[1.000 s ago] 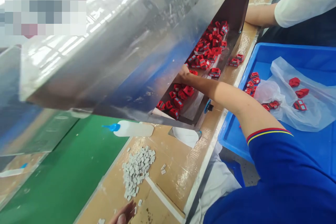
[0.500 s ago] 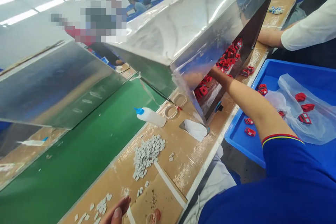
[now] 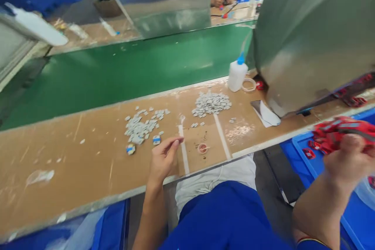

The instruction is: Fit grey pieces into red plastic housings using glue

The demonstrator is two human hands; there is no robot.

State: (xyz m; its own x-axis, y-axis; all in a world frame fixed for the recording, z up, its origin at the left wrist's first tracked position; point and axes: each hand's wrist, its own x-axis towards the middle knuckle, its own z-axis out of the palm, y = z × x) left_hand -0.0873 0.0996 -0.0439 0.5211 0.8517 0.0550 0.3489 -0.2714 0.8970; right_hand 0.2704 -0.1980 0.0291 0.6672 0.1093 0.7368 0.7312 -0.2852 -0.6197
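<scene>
Left hand (image 3: 164,160): thumb and index fingertips (image 3: 176,141) pinched narrow just above the bench top (image 3: 88,164). Can't tell if anything tiny sits between them. Nearest are two blue-and-white pieces (image 3: 156,140) and a heap of grey chips (image 3: 139,127), with a second heap of grey chips (image 3: 211,103) further right. Right hand (image 3: 348,160): raised over the blue tray (image 3: 301,160), fingers curled on a clump of red parts (image 3: 340,133), apparently holding it. Blurred and cut off at frame edge, so exact grip is unclear. Steel hood (image 3: 310,39) hides the bench behind it; white squeeze bottle (image 3: 237,75) stands just left of it.
</scene>
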